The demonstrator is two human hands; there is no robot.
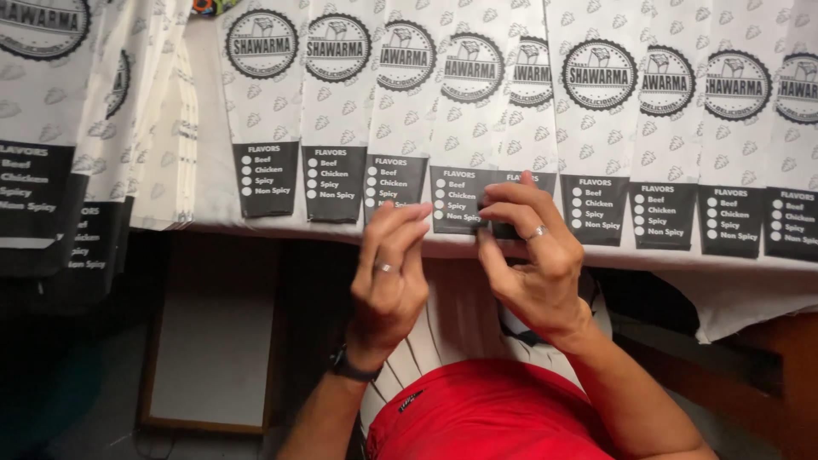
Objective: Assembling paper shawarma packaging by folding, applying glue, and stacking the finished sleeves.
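Right hand [532, 255] grip is pinching a small dark object [503, 230], unidentifiable; left hand [390, 273] is hovering released beside it. Beyond the grip, overlapping paper sleeves [464, 128] are lining the worktop [213, 153] edge; a stray knuckle risks dislodging them.

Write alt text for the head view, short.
Two hands, left hand and right hand, pinch the lower edge of a white paper sleeve in a row laid overlapping along a table edge. Another stack sits left.
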